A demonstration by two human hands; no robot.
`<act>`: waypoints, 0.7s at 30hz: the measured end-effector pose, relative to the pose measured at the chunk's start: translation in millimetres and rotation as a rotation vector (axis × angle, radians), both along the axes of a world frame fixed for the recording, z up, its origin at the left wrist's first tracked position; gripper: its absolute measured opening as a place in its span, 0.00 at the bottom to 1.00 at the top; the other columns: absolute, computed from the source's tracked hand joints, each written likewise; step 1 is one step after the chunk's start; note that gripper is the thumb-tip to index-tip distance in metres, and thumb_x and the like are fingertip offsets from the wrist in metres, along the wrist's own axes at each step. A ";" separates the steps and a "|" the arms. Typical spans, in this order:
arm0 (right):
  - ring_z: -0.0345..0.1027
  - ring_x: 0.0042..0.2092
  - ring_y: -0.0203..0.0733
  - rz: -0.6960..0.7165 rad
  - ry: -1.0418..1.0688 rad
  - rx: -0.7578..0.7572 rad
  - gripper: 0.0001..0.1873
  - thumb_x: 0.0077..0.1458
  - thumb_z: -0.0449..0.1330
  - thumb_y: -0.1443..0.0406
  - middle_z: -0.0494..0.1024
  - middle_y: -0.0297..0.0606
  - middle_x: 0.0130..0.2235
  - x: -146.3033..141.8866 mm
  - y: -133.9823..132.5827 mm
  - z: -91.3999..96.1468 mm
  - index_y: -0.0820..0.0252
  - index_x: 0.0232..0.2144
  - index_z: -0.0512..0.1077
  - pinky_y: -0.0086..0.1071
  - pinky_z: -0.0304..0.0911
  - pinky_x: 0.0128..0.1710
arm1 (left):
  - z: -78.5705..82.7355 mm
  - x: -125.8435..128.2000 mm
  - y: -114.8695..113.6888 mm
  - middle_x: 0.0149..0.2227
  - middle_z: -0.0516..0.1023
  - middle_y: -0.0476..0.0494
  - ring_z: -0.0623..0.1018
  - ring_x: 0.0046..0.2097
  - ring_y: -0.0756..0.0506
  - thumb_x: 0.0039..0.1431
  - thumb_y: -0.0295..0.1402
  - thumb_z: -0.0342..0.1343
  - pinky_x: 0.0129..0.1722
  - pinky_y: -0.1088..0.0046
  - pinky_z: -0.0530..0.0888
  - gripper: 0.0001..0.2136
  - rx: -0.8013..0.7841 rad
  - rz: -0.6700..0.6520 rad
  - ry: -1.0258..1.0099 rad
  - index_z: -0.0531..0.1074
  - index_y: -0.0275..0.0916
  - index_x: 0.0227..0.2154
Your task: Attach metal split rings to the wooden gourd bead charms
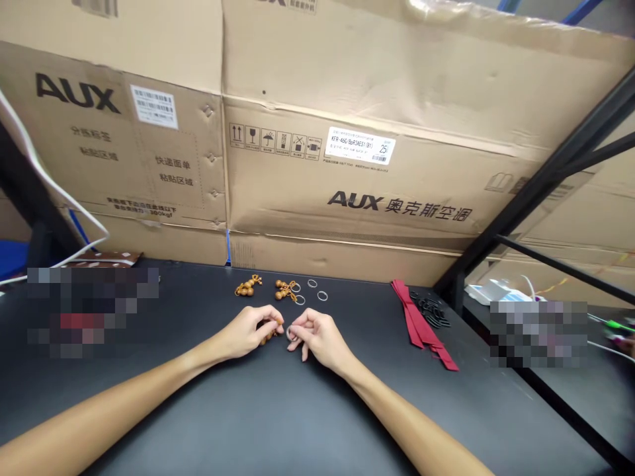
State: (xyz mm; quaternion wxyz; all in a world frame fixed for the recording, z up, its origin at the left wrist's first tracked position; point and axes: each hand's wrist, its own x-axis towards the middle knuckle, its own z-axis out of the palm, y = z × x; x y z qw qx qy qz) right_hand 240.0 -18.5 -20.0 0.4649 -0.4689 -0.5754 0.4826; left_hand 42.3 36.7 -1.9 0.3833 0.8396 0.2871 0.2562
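Item 1: your left hand point(248, 330), centre of the table point(278, 423), fingers curled shut on a small brown wooden gourd charm point(270, 334). Charm mostly covered by fingers; the bit that shows runs low-left to up-right in the picture, long axis approx. toward your right hand. Can't tell which end leads. Item 2: your right hand point(317, 334), just beside the left, thumb + forefinger pinched on a silver split ring point(290, 333); other fingers tucked under, knuckles resting on the table. Ring held on edge betw. the fingertips, open face turned roughly up toward you, just beside the charm's near end; contact betw. the two too small to tell. Item 3: spare charm A point(248, 285) and spare charm B point(284, 289), same brown gourd type, lying flat on the table beyond your hands, near each other but apart. Item 4: loose rings point(322, 295), approx. four, scattered flat just right of charm B; one looks to touch it. Item 5: red ribbons point(421, 325), a bundle, right of your hands, well apart, long axis running far-left to near-right. Item 6: black small parts point(432, 311), a heap just beside the ribbons on their far right; type not clear. Backdrop: brown cartons point(377, 198) marked AUX, stacked along the table's far edge. Black rack frame point(546, 178) slants at right.
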 end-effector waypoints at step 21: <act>0.65 0.26 0.33 0.167 -0.006 0.014 0.14 0.52 0.62 0.56 0.76 0.36 0.28 2.9 -0.2 12.7 0.62 0.29 0.70 0.28 0.60 0.28 | 3.8 2.5 -6.8 0.28 0.79 0.51 0.68 0.22 0.53 0.61 0.32 0.50 0.25 0.79 0.65 0.04 0.015 -0.005 -0.004 0.66 0.38 0.32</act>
